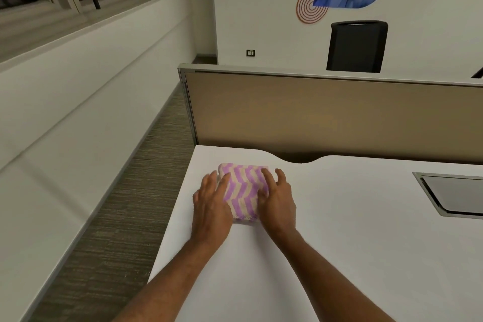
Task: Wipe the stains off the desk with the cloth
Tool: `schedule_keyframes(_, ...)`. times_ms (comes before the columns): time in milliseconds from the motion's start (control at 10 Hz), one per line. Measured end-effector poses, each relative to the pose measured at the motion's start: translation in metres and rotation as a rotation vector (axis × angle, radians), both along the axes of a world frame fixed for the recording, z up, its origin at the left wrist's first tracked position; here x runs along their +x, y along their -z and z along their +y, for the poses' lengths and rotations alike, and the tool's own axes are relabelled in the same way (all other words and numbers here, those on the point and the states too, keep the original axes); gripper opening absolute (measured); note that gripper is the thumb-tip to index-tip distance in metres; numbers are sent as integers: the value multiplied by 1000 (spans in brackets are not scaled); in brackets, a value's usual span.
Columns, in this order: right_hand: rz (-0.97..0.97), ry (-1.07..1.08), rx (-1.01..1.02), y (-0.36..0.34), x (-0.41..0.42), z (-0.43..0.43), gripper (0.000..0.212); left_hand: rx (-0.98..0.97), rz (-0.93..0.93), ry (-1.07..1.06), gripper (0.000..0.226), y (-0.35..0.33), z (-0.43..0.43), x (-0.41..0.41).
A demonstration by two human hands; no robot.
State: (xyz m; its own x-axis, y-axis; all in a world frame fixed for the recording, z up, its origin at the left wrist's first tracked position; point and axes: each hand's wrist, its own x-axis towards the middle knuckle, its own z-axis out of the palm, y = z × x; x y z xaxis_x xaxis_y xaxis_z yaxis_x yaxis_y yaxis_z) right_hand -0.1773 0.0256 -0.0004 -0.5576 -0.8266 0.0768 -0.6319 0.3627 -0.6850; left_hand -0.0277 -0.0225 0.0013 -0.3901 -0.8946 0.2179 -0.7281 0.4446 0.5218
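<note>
A folded cloth (241, 189) with purple and cream zigzag stripes lies flat on the white desk (339, 230), near its far left corner. My left hand (211, 202) rests on the cloth's left edge, fingers spread and pointing away from me. My right hand (278, 197) presses on the cloth's right edge, fingers slightly curled over it. Both hands touch the cloth from either side; neither lifts it. I can make out no stains on the desk surface.
A tan partition panel (326, 112) rises along the desk's far edge. A grey cable hatch (454, 195) is set into the desk at right. The desk's left edge drops to a carpeted aisle (125, 204). A black chair (356, 46) stands beyond the partition.
</note>
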Motion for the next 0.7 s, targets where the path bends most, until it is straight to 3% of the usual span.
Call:
schedule_keyframes(100, 149, -94, 51, 3, -2, 2, 42, -24, -222, 204, 84, 8, -9, 1)
schedule_keyframes(200, 337, -215, 147, 6, -5, 5, 47, 53, -391, 231, 79, 14, -14, 3)
schedule_keyframes(400, 331, -244, 261, 10, -6, 7, 51, 162, -357, 241, 72, 3, -21, 3)
schedule_keyframes(600, 265, -254, 243, -3, -3, 22, 60, 69, -206, 228, 69, -4, -6, 11)
schedule_keyframes(700, 248, -215, 170, -11, 0, 33, 64, 12, -226, 193, 69, -10, 8, 11)
